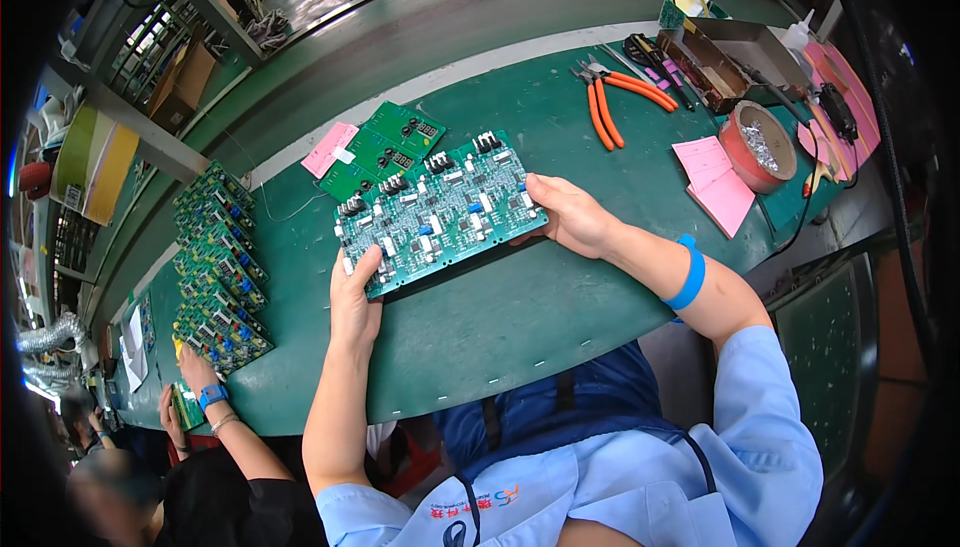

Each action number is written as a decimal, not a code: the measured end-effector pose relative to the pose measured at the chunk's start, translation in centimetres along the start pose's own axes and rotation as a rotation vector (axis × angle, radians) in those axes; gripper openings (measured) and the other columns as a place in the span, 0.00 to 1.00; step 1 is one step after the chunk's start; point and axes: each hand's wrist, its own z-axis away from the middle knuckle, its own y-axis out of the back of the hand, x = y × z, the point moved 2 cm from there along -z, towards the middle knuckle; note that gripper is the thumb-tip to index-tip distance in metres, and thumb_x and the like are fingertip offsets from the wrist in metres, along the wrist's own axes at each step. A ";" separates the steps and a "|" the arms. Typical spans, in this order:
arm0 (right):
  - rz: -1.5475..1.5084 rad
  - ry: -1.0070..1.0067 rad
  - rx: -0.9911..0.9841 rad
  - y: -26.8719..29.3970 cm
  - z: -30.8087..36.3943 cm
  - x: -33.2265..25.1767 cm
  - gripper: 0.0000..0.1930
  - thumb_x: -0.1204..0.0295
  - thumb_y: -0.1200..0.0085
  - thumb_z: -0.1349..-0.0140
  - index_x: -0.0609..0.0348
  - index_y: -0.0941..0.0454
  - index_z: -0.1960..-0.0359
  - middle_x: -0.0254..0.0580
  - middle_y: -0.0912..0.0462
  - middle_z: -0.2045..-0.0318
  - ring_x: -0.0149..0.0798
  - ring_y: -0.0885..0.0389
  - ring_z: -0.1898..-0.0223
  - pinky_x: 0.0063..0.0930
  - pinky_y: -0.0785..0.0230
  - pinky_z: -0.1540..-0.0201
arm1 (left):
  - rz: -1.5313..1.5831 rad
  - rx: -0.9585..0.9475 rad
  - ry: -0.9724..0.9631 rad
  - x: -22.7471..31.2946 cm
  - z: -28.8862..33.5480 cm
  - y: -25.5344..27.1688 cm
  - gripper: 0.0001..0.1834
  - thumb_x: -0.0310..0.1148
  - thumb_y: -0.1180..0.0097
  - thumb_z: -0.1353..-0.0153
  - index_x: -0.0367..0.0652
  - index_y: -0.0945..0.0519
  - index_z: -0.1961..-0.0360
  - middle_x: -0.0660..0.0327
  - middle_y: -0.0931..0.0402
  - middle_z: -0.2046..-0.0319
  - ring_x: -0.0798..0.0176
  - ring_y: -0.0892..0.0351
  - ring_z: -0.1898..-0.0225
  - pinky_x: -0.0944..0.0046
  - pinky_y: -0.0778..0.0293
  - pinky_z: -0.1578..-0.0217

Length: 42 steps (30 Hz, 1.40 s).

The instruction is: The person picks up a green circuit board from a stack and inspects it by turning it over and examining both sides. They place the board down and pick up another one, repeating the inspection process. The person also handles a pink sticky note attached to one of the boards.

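Observation:
A long green circuit board (440, 217), crowded with chips, white connectors and blue parts, is held up above the green mat, tilted toward me. My left hand (355, 292) grips its left end, thumb on the top face. At the right end my right hand (570, 215) clasps the edge, thumb on top and fingers underneath, mostly hidden. Just behind it lie green boards with small digit displays (402, 159). Beside these is a pink slip of paper (328, 149).
Several populated boards (220, 267) stand in a row at left, where a co-worker's hand (197, 372) works. Orange-handled pliers (605, 112), pink papers (715, 182), a round tub of metal scraps (757, 147), a metal tray (735, 57) and a soldering iron (760, 82) lie at right.

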 end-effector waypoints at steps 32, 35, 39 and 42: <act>-0.011 0.018 -0.009 -0.1 0.0 -0.1 0.25 0.53 0.71 0.39 0.60 0.38 0.51 0.36 0.31 0.54 0.32 0.32 0.53 0.31 0.39 0.52 | 0.022 -0.007 -0.053 0.2 0.0 -0.3 0.20 0.27 0.49 0.49 0.35 0.37 0.54 0.57 0.31 0.59 0.65 0.30 0.59 0.66 0.35 0.56; -0.020 0.013 0.002 -0.3 0.2 -0.3 0.24 0.53 0.70 0.39 0.61 0.39 0.51 0.37 0.30 0.54 0.32 0.32 0.53 0.30 0.39 0.51 | 0.027 -0.014 -0.040 0.3 0.0 -0.3 0.21 0.27 0.50 0.49 0.35 0.38 0.54 0.57 0.31 0.59 0.65 0.30 0.58 0.66 0.35 0.55; -0.053 0.034 0.022 -0.5 0.1 -0.3 0.24 0.55 0.68 0.39 0.63 0.38 0.51 0.39 0.30 0.55 0.32 0.32 0.54 0.28 0.39 0.52 | 0.035 0.001 -0.041 0.2 0.0 0.0 0.22 0.26 0.50 0.50 0.36 0.38 0.53 0.58 0.31 0.59 0.65 0.30 0.58 0.66 0.35 0.56; -0.056 0.063 0.015 -0.4 0.1 -0.3 0.22 0.57 0.68 0.38 0.63 0.38 0.51 0.39 0.31 0.54 0.32 0.32 0.53 0.27 0.41 0.50 | 0.017 0.001 -0.068 0.4 0.1 -0.3 0.23 0.26 0.49 0.51 0.38 0.39 0.52 0.59 0.31 0.58 0.65 0.30 0.58 0.65 0.34 0.56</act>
